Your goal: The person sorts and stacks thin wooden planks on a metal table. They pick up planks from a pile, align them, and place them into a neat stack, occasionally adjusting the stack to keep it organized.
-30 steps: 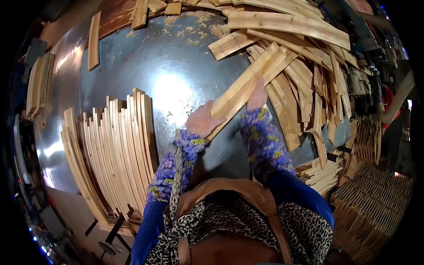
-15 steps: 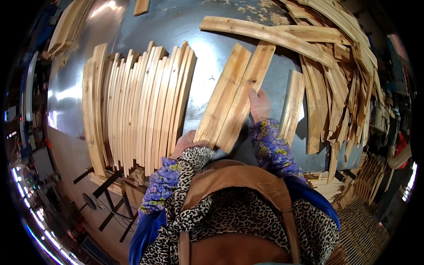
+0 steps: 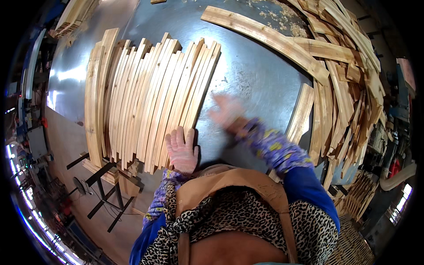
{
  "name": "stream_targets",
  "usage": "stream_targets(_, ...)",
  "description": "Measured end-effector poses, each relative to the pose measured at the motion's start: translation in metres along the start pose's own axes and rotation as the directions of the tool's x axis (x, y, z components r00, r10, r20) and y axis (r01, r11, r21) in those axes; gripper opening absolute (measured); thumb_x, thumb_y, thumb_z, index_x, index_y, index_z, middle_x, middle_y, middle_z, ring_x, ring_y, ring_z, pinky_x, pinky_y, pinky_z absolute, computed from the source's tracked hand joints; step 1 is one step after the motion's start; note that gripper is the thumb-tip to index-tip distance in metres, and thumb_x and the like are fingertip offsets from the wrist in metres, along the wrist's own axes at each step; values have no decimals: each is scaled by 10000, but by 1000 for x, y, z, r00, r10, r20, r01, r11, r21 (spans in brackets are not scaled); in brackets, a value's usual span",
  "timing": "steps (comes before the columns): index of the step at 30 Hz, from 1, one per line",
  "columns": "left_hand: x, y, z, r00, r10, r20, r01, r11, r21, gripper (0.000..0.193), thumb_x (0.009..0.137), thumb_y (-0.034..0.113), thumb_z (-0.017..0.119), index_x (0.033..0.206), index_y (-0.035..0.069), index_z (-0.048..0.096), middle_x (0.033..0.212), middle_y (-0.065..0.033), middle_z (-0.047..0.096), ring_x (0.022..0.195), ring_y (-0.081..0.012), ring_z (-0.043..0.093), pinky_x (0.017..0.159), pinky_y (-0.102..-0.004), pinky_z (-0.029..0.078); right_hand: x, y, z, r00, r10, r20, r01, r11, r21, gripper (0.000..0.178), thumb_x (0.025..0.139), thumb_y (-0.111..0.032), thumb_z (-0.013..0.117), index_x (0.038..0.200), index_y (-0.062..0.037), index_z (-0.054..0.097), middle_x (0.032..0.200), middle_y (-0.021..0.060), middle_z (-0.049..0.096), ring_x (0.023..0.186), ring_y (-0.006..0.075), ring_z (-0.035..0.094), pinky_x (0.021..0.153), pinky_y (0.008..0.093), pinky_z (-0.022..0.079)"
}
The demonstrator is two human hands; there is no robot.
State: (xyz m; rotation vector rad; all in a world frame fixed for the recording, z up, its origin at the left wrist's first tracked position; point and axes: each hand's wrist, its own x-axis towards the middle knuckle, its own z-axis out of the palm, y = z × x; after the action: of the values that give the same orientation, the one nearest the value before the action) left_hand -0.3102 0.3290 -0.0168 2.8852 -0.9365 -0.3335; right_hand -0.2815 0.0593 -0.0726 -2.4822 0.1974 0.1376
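My left hand (image 3: 181,149), in a pale pink knit glove, lies with fingers stretched over the near ends of a row of wooden slats (image 3: 154,97). The slats stand on edge, packed side by side on a metal table (image 3: 247,79), their far ends uneven. To the right of the row, my right hand (image 3: 227,111) is over the table, blurred by motion. Its fingers look spread, and nothing shows in them. A single board (image 3: 301,110) lies to the right of my right hand, beside a heap of loose wood strips (image 3: 349,88).
One long board (image 3: 265,37) lies slantwise across the far side, its right end at the heap. Wood shavings (image 3: 282,17) are scattered behind it. More boards (image 3: 77,17) are stacked at the far left. A black metal stand (image 3: 106,190) is on the floor at the lower left.
The two boards between my hands now lie against the right side of the row, and both hands are off them. My left hand rests on the row; my right hand has swung left.
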Motion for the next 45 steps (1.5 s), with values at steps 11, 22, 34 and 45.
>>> stream_targets(11,88,74,-5,984,133,-115,-176,750,-638,604,960,225,771,1474,-32,587,1383,-298,674,1273,-443,671,1067,-503,558,69,165,-214,932,363,15,-341,888,-308,709,914,-477,744,1507,-116,602,1183,293,754,1122,456,745,955,544,614)
stream_targets(22,198,141,82,839,6,544,544,-54,-837,422,973,131,740,1347,-57,686,1201,-111,790,1053,-226,741,948,-350,575,101,251,-275,896,377,-236,-423,558,-714,719,1019,-169,517,1722,-169,366,1750,219,423,1618,420,387,1298,611,335)
stream_targets(34,66,48,-2,951,-103,-292,128,989,69,697,861,94,801,1509,41,549,1518,-272,531,1387,-510,533,1153,-607,459,37,145,-264,895,-16,446,345,659,-668,833,841,-249,786,1606,-89,497,1305,170,644,1328,346,582,1215,536,369)
stream_targets(45,118,115,53,628,208,750,653,383,-653,435,941,330,837,1147,-38,731,811,-50,702,631,-148,623,589,-326,507,-28,134,-172,973,-222,58,220,831,-511,958,805,-437,832,1640,-114,489,1619,239,500,1531,468,437,1300,625,310)
